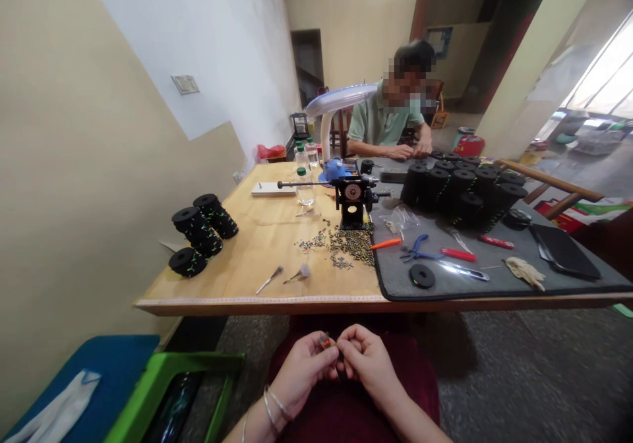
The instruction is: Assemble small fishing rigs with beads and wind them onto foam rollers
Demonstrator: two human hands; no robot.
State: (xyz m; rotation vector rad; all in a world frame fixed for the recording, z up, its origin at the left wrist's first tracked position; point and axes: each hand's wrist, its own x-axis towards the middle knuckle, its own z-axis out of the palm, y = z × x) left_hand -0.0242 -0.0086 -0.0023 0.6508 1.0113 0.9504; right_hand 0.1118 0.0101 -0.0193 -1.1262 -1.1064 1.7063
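Note:
My left hand, with bangles at the wrist, is closed in a pinch over my lap. A small thin item with an orange part shows between its fingers; its kind is too small to tell. My right hand meets the left, thumb and finger pinched together at the same spot. What the right fingertips grip is hidden. Both hands are below the front edge of the wooden table. Closest on the tabletop are two small brush-like pieces, one dark-tipped and one pale-tipped.
A black hand-crank counter machine stands behind scattered small metal parts. Black foam spools are stacked left and right. Blue pliers and a utility knife lie on the grey mat. Across sits another person.

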